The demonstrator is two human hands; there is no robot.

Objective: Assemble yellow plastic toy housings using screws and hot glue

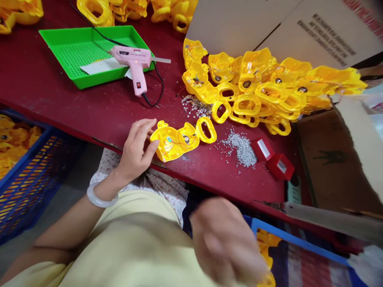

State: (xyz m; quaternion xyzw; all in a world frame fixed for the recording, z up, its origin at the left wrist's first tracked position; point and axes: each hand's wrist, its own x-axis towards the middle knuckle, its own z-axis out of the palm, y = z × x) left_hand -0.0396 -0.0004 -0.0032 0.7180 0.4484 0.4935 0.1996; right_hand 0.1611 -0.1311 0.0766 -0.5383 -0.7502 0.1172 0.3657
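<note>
A yellow plastic toy shell half (179, 140) lies hollow side up near the table's front edge, with thin wires, a small lit green-blue spot and a round metal part inside. An oval ring handle sticks out at its right end. My left hand (136, 147), a pale bangle on its wrist, is curled at the shell's left end, thumb and fingertips at its edge. Smeared by motion, my right hand (226, 239) is low in front of my body, off the table. Its fingers are too blurred to show what, if anything, they hold.
A pink glue gun (134, 63) leans on a green tray (86, 81). More yellow shells (254, 71) are heaped at the back right beside a carton (248, 20). Loose screws (242, 147) lie near red blocks (279, 166). A blue crate (38, 191) stands at left.
</note>
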